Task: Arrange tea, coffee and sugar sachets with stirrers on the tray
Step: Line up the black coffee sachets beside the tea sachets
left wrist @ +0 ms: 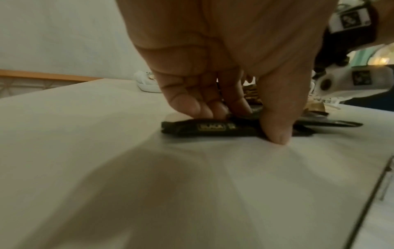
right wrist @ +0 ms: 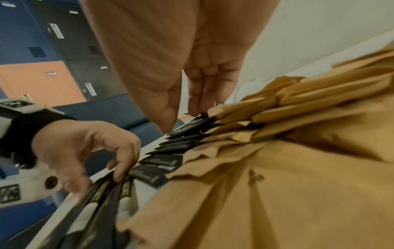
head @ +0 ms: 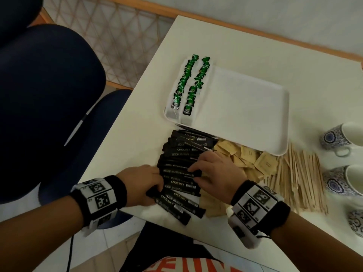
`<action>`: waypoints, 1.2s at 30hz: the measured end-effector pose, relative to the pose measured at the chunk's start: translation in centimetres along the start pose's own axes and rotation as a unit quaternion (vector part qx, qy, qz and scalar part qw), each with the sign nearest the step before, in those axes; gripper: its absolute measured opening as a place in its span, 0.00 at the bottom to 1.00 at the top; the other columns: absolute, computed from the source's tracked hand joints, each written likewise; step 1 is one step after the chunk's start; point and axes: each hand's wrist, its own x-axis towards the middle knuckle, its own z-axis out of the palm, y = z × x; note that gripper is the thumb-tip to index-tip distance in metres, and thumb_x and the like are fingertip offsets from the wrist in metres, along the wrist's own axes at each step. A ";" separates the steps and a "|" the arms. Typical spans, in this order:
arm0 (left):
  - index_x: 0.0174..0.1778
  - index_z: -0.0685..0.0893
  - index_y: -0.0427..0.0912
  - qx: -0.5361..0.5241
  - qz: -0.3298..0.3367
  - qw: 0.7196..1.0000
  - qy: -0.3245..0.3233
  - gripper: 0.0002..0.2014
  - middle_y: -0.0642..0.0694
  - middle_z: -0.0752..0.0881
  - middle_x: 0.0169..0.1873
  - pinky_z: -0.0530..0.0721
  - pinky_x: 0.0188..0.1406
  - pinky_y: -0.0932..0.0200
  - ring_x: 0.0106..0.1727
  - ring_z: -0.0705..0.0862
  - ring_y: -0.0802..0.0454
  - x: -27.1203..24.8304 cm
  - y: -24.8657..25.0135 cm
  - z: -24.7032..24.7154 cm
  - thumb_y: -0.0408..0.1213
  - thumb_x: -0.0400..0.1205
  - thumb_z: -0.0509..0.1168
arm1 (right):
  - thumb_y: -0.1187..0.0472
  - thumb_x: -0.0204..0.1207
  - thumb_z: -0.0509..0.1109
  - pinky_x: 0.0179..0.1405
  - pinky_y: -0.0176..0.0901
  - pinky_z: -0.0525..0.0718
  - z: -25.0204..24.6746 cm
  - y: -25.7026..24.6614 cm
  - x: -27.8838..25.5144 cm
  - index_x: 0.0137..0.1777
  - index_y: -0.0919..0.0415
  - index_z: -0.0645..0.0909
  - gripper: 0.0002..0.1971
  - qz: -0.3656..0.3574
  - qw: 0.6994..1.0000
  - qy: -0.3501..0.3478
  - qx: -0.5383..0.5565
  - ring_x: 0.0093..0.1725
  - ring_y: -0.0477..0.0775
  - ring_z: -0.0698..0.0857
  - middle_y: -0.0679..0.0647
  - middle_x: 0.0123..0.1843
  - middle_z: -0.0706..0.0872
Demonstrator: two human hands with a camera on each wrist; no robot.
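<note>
1. 2 hands work a fanned row of black coffee sachets (head: 181,171) in the head view. The left hand (head: 142,186) sits at the row's left ends, fingers curled down onto the nearest sachets. The right hand (head: 215,174) lies flat over the row's right ends, fingers straight and slightly apart. Beyond the right fingertips stands the white tray (head: 245,107), with 2 lines of green tea sachets (head: 189,83) along its left side. Just right of the right hand lie brown sugar sachets (head: 253,160), then wooden stirrers (head: 300,177), then patterned cups (head: 337,138). All rest on the white table (head: 137,124).

2. Left wrist view: the left hand's fingers (left wrist: 192,104) and thumb (left wrist: 277,124) pinch 1 black sachet (left wrist: 211,128) from opposite sides, the thumb tip touching the table (left wrist: 106,151).

3. Right wrist view: the right hand's fingers (right wrist: 198,94) are straight and close together, tips touching the ends of the black sachets (right wrist: 185,128). Sugar sachets (right wrist: 277,168) lie under the palm. The left hand (right wrist: 85,151) pinches sachets at the opposite side.
</note>
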 end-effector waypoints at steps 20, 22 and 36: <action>0.66 0.75 0.53 -0.026 -0.051 0.992 0.116 0.22 0.55 0.81 0.56 0.77 0.52 0.61 0.55 0.79 0.53 0.4 0.1 0.2 0.36 0.75 0.64 | 0.50 0.76 0.61 0.35 0.44 0.82 2.7 -4.5 0.6 0.57 0.57 0.73 0.15 0.049 0.986 -0.122 -0.105 0.37 0.56 0.81 0.51 0.40 0.82; 0.63 0.75 0.55 -0.078 -0.070 0.987 0.124 0.21 0.61 0.78 0.45 0.74 0.42 0.67 0.47 0.77 0.57 0.3 -0.2 0.0 0.33 0.75 0.63 | 0.48 0.74 0.62 0.35 0.43 0.84 2.2 -4.3 0.8 0.56 0.52 0.75 0.14 0.078 0.988 -0.120 -0.060 0.38 0.53 0.82 0.47 0.39 0.81; 0.51 0.83 0.56 -0.188 -0.013 0.967 0.173 0.17 0.56 0.83 0.38 0.82 0.45 0.58 0.41 0.82 0.58 1.0 0.8 -4.5 0.29 0.73 0.68 | 0.51 0.80 0.64 0.47 0.42 0.76 -3.8 1.0 5.0 0.64 0.44 0.80 0.13 0.164 0.986 0.032 0.009 0.53 0.51 0.80 0.46 0.50 0.79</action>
